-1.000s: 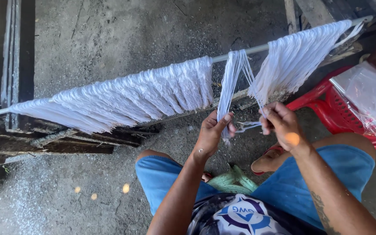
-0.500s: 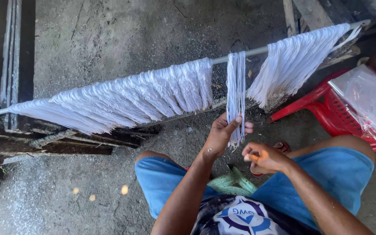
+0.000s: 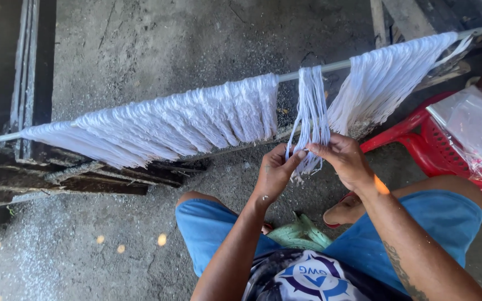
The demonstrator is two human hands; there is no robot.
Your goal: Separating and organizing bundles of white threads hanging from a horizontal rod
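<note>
**Both hands close on one hanging bundle of white threads**

A long pale metal rod (image 3: 313,69) runs slantwise above the fingers, draped from end to end with soft white thread. A wide sheet of white hanging strands (image 3: 168,125) lies to the left of the fingers, and a second white fringe (image 3: 386,78) lies up and to their right. Between the two hangs a narrow separate bundle of white threads (image 3: 311,108), looped over the rod and falling straight down into the hands.

That bundle looks light, limp and easily tangled, with no stiffness of its own; it hangs only by its loop on the rod. Its loose ends fray out just below the fingertips, so the sensible place to grip it is near the lower end, where the strands gather.

The left hand (image 3: 274,173) is curled nearly closed, thumb and fingers pinching the bundle's lower part from the left. The right hand (image 3: 344,159) meets it from the right, fingers bent and fingertips pressed on the same strands, touching the left fingertips. Whether a knot lies between them cannot be told.

Well to the right of the fingers stands a red plastic chair (image 3: 414,142) bearing a clear plastic bag (image 3: 470,125).
</note>
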